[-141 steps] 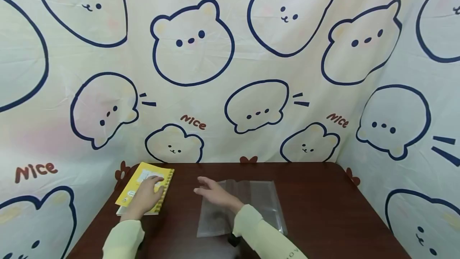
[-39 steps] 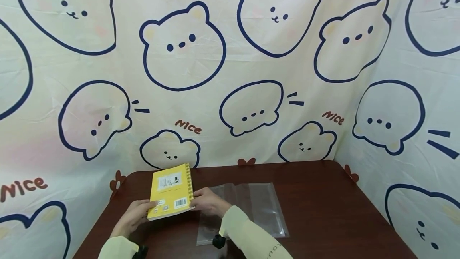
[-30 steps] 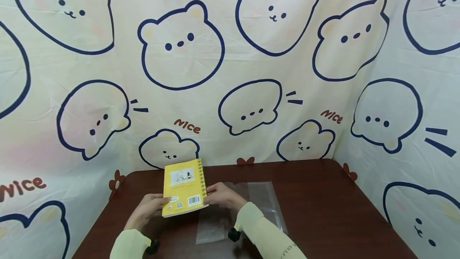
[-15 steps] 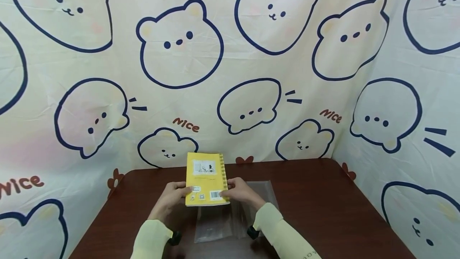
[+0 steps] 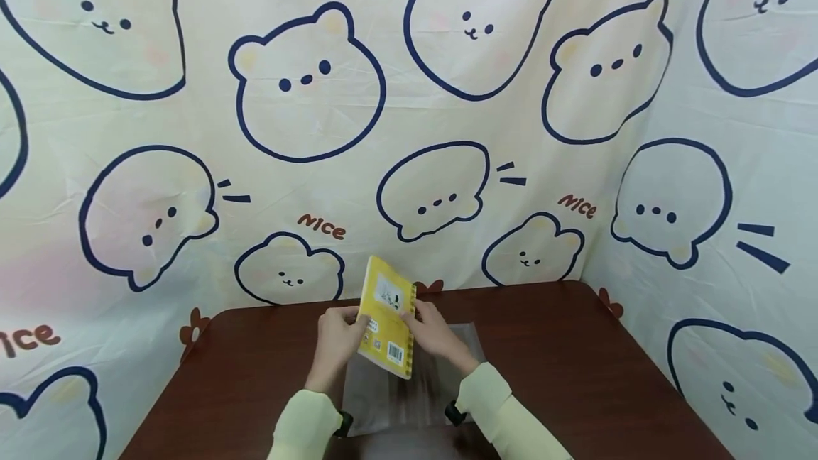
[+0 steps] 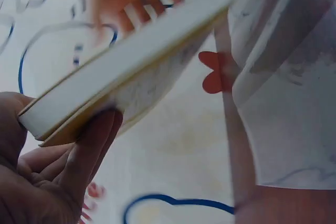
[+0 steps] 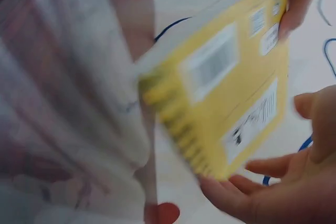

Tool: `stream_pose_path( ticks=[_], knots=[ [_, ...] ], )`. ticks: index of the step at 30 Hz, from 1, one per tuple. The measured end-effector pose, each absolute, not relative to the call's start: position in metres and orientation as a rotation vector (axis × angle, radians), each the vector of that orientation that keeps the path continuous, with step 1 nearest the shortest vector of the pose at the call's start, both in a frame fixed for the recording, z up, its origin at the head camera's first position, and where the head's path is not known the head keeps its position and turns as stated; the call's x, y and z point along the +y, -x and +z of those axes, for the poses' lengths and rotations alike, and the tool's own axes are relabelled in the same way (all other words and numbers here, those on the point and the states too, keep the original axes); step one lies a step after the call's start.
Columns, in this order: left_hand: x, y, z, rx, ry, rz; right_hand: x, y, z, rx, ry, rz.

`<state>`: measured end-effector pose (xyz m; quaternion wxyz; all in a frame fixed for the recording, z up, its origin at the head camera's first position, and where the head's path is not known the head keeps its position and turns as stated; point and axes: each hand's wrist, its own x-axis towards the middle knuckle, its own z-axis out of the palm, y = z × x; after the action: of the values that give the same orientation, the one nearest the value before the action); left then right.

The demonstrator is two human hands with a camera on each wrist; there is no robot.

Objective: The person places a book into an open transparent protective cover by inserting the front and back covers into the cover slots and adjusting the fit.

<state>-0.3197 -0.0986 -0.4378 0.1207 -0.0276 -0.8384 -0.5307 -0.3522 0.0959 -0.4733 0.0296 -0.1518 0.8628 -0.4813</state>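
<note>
A yellow spiral notebook [image 5: 388, 318] is held tilted above the table, its back cover with a barcode facing me. My left hand [image 5: 337, 338] grips its left edge; in the left wrist view the thumb and fingers [image 6: 94, 145] clasp the covers. At the spiral side is my right hand [image 5: 437, 332]. In the right wrist view that hand [image 7: 294, 182] has its fingers spread, thumb off the cover, and fingertips by a spiral-edge corner. Under the notebook lies a clear plastic book cover [image 5: 373, 403], partly hidden by the hands and notebook.
The dark brown table [image 5: 575, 375] extends to both sides. Behind it hangs a cloth backdrop [image 5: 441, 112] printed with bear faces, which also covers the right side. A black wrist camera [image 5: 455, 413] sits at the right sleeve.
The notebook, first lying at the table's left, was lifted, carried right over the plastic cover by both hands, and is now turned at a slant. The right hand has loosened its grip.
</note>
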Motion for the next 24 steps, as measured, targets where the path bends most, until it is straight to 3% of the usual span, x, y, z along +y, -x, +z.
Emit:
stream_pose_path(
  ticks=[6,13,24],
  knots=[
    [-0.059,0.306,-0.437,-2.41,0.243,-1.075,0.098,0.351,-0.452,2.295,0.418,-1.765],
    [-0.019,0.291,-0.451,-2.324,0.451,-0.581,0.104,0.352,-0.448,2.434,0.31,-1.764],
    [-0.002,0.286,-0.465,-2.364,0.598,-0.696,0.116,0.347,-0.462,2.563,0.308,-1.921]
  ],
)
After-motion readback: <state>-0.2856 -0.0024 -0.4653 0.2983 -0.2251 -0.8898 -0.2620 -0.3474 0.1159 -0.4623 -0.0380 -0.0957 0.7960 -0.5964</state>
